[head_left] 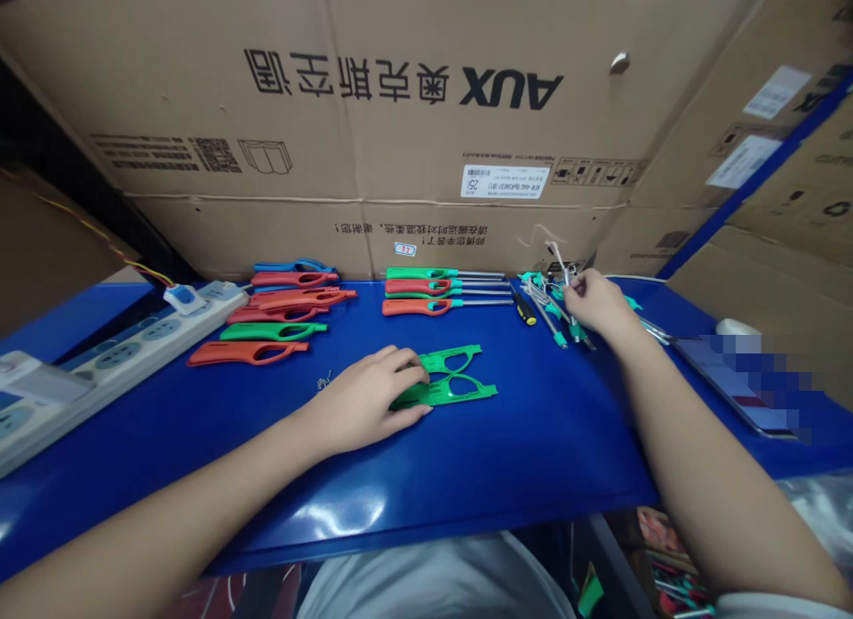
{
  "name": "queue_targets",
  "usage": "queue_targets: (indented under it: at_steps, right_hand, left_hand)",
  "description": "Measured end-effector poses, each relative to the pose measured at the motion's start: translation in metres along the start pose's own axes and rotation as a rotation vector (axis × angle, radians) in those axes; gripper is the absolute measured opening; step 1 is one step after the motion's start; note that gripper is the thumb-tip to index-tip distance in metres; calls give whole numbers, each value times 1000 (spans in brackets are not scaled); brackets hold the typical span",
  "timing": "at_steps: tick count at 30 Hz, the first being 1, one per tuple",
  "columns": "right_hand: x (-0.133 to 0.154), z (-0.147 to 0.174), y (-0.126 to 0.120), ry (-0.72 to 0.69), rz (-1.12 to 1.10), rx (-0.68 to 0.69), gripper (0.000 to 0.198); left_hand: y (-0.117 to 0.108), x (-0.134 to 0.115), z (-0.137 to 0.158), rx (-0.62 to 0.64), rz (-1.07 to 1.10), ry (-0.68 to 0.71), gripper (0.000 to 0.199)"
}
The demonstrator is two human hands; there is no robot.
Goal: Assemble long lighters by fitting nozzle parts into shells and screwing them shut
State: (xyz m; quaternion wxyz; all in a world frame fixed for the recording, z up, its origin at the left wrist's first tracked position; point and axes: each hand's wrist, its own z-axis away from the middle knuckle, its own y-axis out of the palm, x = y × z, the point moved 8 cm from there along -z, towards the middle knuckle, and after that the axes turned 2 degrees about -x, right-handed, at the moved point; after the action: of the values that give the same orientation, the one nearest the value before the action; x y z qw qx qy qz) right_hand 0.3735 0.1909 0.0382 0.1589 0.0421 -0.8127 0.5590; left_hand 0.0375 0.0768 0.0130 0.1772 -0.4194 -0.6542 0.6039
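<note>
My left hand (373,397) is curled over the back ends of two green lighter handle shells (459,390), which lie side by side on the blue tabletop with their trigger loops pointing right. Its thumb and fingers press against them. Farther right, my right hand (593,304) pinches a thin metal lighter rod with a pale wire (563,268), held tilted above a loose pile of similar lighter rods (550,313) with teal ends. A black and yellow screwdriver (525,308) lies just left of the pile. My fingertips partly cover the rod's lower end.
Assembled lighters (419,306) with metal rods lie at the back centre. Several red, green and blue handles (267,330) are stacked to the left. Small screws (324,382) sit beside my left hand. A power strip (126,361) runs along the left; a tablet or phone (733,384) lies right.
</note>
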Motion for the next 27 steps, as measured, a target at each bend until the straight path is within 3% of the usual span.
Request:
queue_targets:
  at_steps: [3, 5, 10, 13, 18, 22, 27]
  right_hand:
    - [3, 3, -6, 63, -84, -37, 5]
    - [14, 8, -9, 30, -179, -60, 6]
    - [67, 33, -13, -381, -259, 5, 12]
    - [92, 52, -9, -557, -273, 72, 15]
    - [122, 81, 6, -722, -305, 122, 15]
    - [142, 103, 17, -814, -398, 196, 15]
    - [152, 115, 17, -865, -412, 229, 14]
  left_hand:
    - [-2, 5, 0, 20, 3, 2, 26]
    - [-5, 9, 0, 44, -23, 4, 26]
    - [-15, 16, 0, 37, -120, -3, 26]
    - [-21, 22, -1, -47, -117, -53, 34]
    - [-26, 38, 2, -355, 189, -237, 49]
    - [-18, 39, 2, -405, 357, -265, 54]
    - [-16, 37, 2, -453, 553, -292, 36]
